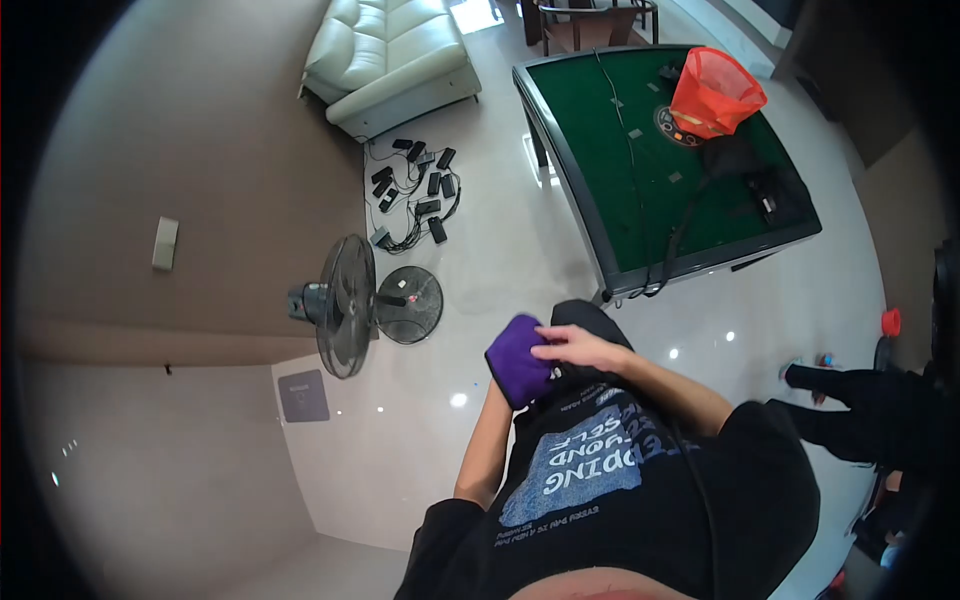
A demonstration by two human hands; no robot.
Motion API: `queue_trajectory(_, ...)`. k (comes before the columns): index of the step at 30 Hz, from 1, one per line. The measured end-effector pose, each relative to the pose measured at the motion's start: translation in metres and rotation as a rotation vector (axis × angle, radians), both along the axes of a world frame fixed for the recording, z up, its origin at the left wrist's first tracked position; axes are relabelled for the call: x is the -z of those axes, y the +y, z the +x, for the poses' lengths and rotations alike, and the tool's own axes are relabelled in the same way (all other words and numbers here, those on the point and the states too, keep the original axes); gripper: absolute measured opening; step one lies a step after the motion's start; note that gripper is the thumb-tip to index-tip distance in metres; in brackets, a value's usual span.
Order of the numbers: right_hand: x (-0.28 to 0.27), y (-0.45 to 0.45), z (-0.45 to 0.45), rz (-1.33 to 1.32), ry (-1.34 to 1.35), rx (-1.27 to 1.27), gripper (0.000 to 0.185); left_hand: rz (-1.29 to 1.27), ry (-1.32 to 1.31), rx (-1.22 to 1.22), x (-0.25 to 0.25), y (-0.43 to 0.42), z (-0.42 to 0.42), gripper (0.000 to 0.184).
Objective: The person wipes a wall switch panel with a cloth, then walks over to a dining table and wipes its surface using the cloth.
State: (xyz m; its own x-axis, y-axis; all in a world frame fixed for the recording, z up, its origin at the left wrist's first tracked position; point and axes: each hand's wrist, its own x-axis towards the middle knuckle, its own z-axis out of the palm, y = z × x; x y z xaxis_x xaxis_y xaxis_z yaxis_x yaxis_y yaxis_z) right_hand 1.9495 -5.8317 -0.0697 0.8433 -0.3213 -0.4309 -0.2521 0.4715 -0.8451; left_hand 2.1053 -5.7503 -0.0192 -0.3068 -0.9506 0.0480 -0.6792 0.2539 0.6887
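A purple cloth (520, 362) with a dark edge is held in front of my black printed shirt. It covers my left hand, whose forearm comes up from below; whether the hand is inside the cloth or behind it I cannot tell, and its fingers are hidden. From the other side my right hand (585, 348) reaches across, its fingertips pinching the cloth's right edge.
A green-topped table (590, 160) bears an orange bag (715, 95), a dark bag and cables. To the left stand a fan (348, 305), a pale sofa (385, 55) and several black adapters (428, 207) on the floor. Another person's dark-clothed legs (840, 400) show at the right.
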Motion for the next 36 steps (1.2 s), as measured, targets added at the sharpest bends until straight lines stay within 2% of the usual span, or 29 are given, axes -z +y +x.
queue_trajectory(2,-0.004,-0.039,0.034,0.12,-0.114,0.097,0.065,-0.247,-0.118,-0.006,-0.013,-0.045,0.033,0.019)
queue_trajectory(4,-0.007,-0.083,0.066,0.148,-0.072,0.144,0.057,-0.2,-0.191,0.037,-0.011,-0.095,0.07,0.02)
queue_trajectory(6,-0.007,-0.118,0.105,0.098,-0.144,0.272,0.05,-0.26,-0.023,0.008,-0.01,-0.136,0.101,0.012)
queue_trajectory(7,0.002,-0.144,0.124,0.105,-0.144,0.268,0.05,-0.219,-0.089,0.058,-0.011,-0.169,0.121,0.009)
queue_trajectory(8,0.014,-0.174,0.143,0.022,-0.173,0.306,0.046,-0.226,-0.091,0.06,-0.007,-0.204,0.14,0.009)
queue_trajectory(10,0.022,-0.23,0.173,-0.132,-0.143,0.386,0.033,-0.173,-0.175,0.288,-0.001,-0.267,0.18,0.01)
queue_trajectory(11,0.021,-0.267,0.183,-0.274,-0.142,0.451,0.03,-0.24,-0.185,0.403,-0.001,-0.304,0.19,0.01)
queue_trajectory(12,0.021,-0.292,0.19,-0.402,-0.133,0.514,0.027,-0.304,-0.219,0.491,0.003,-0.341,0.199,0.02)
queue_trajectory(14,0.024,-0.341,0.21,-0.382,-0.02,0.752,0.024,0.221,0.551,0.015,0.01,-0.376,0.211,0.037)
queue_trajectory(15,0.024,-0.367,0.218,-0.534,0.04,0.883,0.02,0.18,0.622,-0.123,0.028,-0.398,0.215,0.045)
queue_trajectory(16,0.026,-0.387,0.227,-0.488,0.105,0.991,0.02,0.913,0.745,-0.494,0.024,-0.406,0.234,0.04)
queue_trajectory(18,0.063,-0.429,0.249,-0.39,0.087,1.272,0.022,0.87,1.245,-0.469,0.054,-0.436,0.252,0.04)
queue_trajectory(19,0.078,-0.45,0.261,-0.375,0.089,1.359,0.024,0.987,1.236,-0.388,0.073,-0.452,0.267,0.042)
queue_trajectory(20,0.09,-0.467,0.274,-0.381,0.102,1.374,0.024,1.077,1.208,-0.458,0.082,-0.467,0.274,0.038)
queue_trajectory(22,0.111,-0.514,0.3,-0.501,0.287,1.462,0.021,1.216,1.138,-0.435,0.114,-0.506,0.296,0.037)
queue_trajectory(24,0.128,-0.559,0.328,-0.512,0.38,1.546,0.022,1.344,1.094,-0.484,0.136,-0.553,0.317,0.034)
queue_trajectory(27,0.144,-0.623,0.358,-0.543,0.443,1.598,0.022,1.298,0.958,-0.494,0.175,-0.62,0.357,0.029)
queue_trajectory(29,0.158,-0.654,0.381,-0.621,0.454,1.688,0.022,1.156,1.066,-0.325,0.183,-0.671,0.392,0.036)
queue_trajectory(32,0.174,-0.708,0.419,-0.597,0.7,1.787,0.024,1.16,1.086,-0.295,0.194,-0.744,0.444,0.037)
queue_trajectory(34,0.18,-0.739,0.423,-0.889,0.832,1.674,0.031,1.149,1.133,-0.281,0.195,-0.788,0.428,0.039)
queue_trajectory(35,0.195,-0.75,0.422,-0.863,0.886,1.585,0.044,1.081,1.009,-0.299,0.17,-0.8,0.413,0.045)
queue_trajectory(36,0.183,-0.757,0.429,-0.655,0.912,1.512,0.061,1.005,0.88,-0.317,0.147,-0.81,0.405,0.051)
